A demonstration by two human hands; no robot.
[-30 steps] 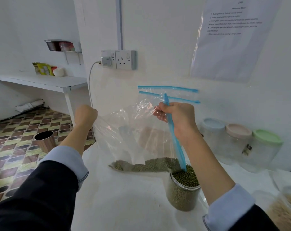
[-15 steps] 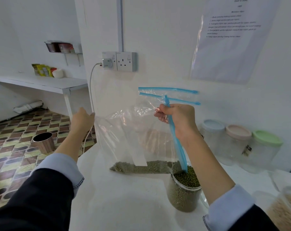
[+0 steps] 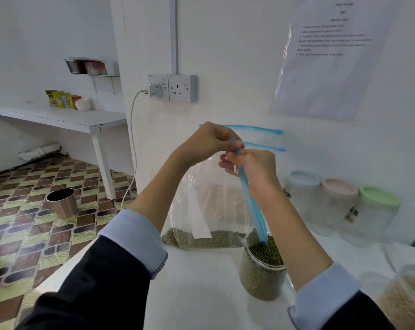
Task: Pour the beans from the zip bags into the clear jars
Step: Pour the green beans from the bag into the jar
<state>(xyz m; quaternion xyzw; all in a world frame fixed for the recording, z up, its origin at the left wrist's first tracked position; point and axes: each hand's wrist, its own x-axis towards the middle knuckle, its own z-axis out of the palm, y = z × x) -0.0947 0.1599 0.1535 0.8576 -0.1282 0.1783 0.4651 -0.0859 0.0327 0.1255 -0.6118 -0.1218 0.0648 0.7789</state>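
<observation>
A clear zip bag point(image 3: 209, 198) with a blue zip strip hangs upright above the white counter point(image 3: 201, 294), green beans lying along its bottom. Its lower right corner dips into an open clear jar point(image 3: 261, 279) nearly full of green beans. My right hand point(image 3: 251, 166) grips the blue zip strip near the bag's top. My left hand point(image 3: 209, 140) pinches the same strip just above it, fingertips almost touching the right hand.
Three lidded jars point(image 3: 339, 206), with blue, pink and green lids, stand by the wall on the right. A container of pale grains point(image 3: 408, 298) sits at the right edge. Two more blue-strip bags point(image 3: 261, 136) lie against the wall. The counter's left edge drops to a tiled floor.
My left hand let go of the bag's left side and moved right and up to the zip strip. The bag now hangs straighter, and my right hand stays where it was.
</observation>
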